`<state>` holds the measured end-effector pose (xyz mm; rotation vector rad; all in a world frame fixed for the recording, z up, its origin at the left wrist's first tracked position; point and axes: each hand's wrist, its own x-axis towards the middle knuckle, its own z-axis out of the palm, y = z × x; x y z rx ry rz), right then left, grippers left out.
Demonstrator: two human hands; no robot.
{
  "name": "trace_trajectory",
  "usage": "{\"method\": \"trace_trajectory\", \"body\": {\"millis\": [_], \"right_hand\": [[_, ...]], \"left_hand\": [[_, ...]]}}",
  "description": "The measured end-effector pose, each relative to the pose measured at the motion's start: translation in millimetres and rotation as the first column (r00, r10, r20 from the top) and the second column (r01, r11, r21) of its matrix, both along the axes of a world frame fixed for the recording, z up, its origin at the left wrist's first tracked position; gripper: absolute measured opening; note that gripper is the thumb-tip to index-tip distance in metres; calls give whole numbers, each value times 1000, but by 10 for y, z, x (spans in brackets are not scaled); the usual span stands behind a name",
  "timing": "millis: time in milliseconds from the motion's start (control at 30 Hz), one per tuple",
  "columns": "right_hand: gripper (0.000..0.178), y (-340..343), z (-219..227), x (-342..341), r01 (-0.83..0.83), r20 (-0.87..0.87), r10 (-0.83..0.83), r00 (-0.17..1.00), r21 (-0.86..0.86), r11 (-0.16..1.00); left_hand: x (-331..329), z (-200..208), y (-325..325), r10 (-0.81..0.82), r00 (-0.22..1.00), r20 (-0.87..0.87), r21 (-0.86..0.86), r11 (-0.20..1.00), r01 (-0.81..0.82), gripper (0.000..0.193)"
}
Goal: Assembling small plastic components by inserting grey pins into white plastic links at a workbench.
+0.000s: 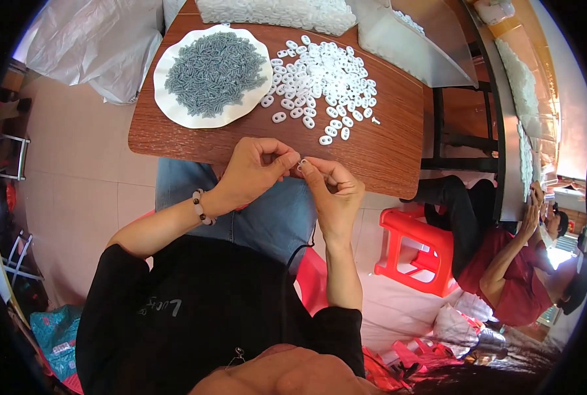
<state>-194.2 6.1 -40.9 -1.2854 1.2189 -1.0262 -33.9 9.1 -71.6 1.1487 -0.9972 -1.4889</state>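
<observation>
My left hand (pixel 257 170) and my right hand (pixel 335 191) meet just over the table's near edge. Between the right thumb and fingers I pinch a small white oval piece (pixel 302 165) with holes. The left thumb and forefinger press together right beside it; whatever is in them is too small to make out. Beyond my left hand stands a white wavy-rimmed plate (pixel 163 91) heaped with small grey rod-like plastic pieces (pixel 215 72). To its right, loose white two-hole oval pieces (pixel 329 78) lie spread over the brown table (pixel 399 141).
A clear bag of white pieces (pixel 280 13) lies at the table's far edge, with a translucent bin (pixel 408 46) to its right. A red stool (pixel 417 251) stands at right, near a person in a dark red shirt (pixel 510 276). White plastic sheeting (pixel 96 46) hangs at far left.
</observation>
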Motion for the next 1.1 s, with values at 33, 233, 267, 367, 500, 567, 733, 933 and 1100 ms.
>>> {"method": "trace_trajectory", "body": {"millis": [33,233,267,367,500,567,733,933,1100], "right_hand": [[12,-2,9,-2,10,8,-10,1000,11,1000],[13,-20,39,-64,51,44,-53,998,48,998],[13,-23,44,-73,58,36,-60,998,61,996],[14,-34,33,-106,60,124,-71,990,94,994],[14,-69,3,-152,47,168,-66,984,114,992],[13,-96,-34,-197,67,214,-79,974,65,996],[13,-124,-34,-264,133,230,-137,963,35,991],[13,-112,-9,-308,145,261,-148,954,32,989],[14,-98,21,-334,150,269,-149,952,15,989]], "left_hand": [[1,-3,-3,-6,999,-31,15,1000,7,20],[56,-15,-10,-13,989,-146,41,999,19,25],[68,12,-9,-13,989,-146,40,999,19,25],[87,96,-22,-33,982,-187,98,994,52,23],[116,106,-34,7,980,-198,72,997,8,18],[127,120,-54,17,991,-133,34,999,-12,17],[178,329,-259,275,713,645,-484,869,103,17],[113,164,-538,371,439,818,-516,810,278,20],[78,108,-643,365,349,863,-481,804,349,17]]}}
